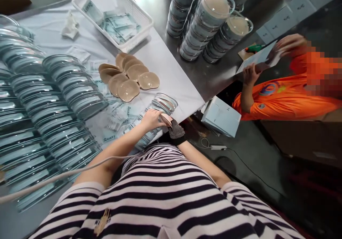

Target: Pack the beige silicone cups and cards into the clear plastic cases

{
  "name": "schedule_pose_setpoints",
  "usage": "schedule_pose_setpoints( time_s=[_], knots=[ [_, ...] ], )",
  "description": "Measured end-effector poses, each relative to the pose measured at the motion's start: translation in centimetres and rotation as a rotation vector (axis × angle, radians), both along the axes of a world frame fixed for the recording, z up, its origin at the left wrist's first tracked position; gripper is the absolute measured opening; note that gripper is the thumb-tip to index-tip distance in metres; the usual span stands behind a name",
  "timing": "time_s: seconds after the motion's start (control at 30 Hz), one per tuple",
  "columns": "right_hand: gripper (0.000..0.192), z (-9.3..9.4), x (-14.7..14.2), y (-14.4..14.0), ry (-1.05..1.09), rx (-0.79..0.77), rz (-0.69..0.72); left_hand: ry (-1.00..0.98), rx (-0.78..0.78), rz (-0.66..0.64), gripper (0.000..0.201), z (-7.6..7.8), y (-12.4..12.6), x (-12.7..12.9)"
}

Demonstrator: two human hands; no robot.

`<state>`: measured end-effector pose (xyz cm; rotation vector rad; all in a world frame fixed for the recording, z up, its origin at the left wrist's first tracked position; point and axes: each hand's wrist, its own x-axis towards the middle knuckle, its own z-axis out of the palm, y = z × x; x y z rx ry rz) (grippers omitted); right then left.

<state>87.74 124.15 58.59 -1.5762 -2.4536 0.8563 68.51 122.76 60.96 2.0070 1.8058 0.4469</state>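
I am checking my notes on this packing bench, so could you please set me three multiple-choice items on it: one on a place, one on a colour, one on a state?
1. Where does the white basket stand?
A. At the far end of the white sheet
B. On the floor
C. On the co-worker's lap

2. What colour is the co-worker's shirt?
A. Green
B. Orange
C. Black

3. How is the right hand dressed?
A. Bare
B. In a dark mesh glove
C. In a bandage

Answers:
1. A: the basket sits on the sheet beyond the tan pads.
2. B: the sleeve and chest are bright orange.
3. B: dark mesh covers it, while the left hand is bare and rests on the clear lids.
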Motion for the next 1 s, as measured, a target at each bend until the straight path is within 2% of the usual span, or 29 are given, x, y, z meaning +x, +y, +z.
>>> schedule_pose_setpoints(
  time_s=[0.1, 0.17, 0.23, 0.3, 0.37, 0.43, 0.6, 0.77, 0.8, 0.87, 0.93, 1.0],
  knots=[
    [0.042, 1.7, 1.1, 0.6, -0.023, 0.01, 0.018, -0.134, 0.055, 0.053, 0.039, -0.5, -0.1, -0.8],
    [0.035, 2.5, 2.2, 0.8, -0.068, -0.006, 0.044, -0.196, 0.107, 0.13, 0.041, -0.6, -0.3, -1.0],
    [0.032, 2.9, 2.7, 0.9, -0.134, -0.025, 0.078, -0.196, 0.122, 0.224, 0.059, -0.6, -0.4, -1.0],
    [0.033, 2.7, 2.1, 1.3, -0.197, -0.033, 0.085, -0.144, 0.08, 0.269, 0.087, -0.4, -0.5, -0.7],
    [0.033, 2.1, 0.5, 2.0, -0.234, -0.05, 0.081, -0.1, 0.02, 0.242, 0.106, -0.2, -0.4, -0.5],
    [0.033, 1.4, -1.3, 2.7, -0.255, -0.088, 0.13, -0.089, -0.014, 0.198, 0.11, 0.0, -0.4, -0.5],
    [0.032, 0.1, -4.3, 4.3, -0.312, -0.189, 0.291, -0.069, 0.008, 0.144, 0.104, 0.1, -0.7, -0.4],
    [0.017, 0.3, -4.8, 6.5, -0.304, -0.278, 0.428, -0.111, 0.019, 0.181, 0.099, 0.1, -0.7, 0.2],
    [0.015, 0.3, -4.6, 6.8, -0.294, -0.294, 0.453, -0.151, 0.029, 0.178, 0.092, -0.1, -0.5, -0.2],
    [0.018, 0.2, -4.0, 6.7, -0.262, -0.277, 0.446, -0.271, 0.035, 0.185, 0.062, -0.6, -0.1, -1.8],
    [0.021, -0.1, -2.9, 5.9, -0.193, -0.201, 0.388, -0.327, 0.006, 0.274, 0.033, -1.4, 0.2, -4.7],
    [0.021, -0.2, -1.6, 4.9, -0.114, -0.126, 0.34, -0.219, -0.063, 0.396, 0.03, -2.3, 0.2, -8.1]
  ],
)
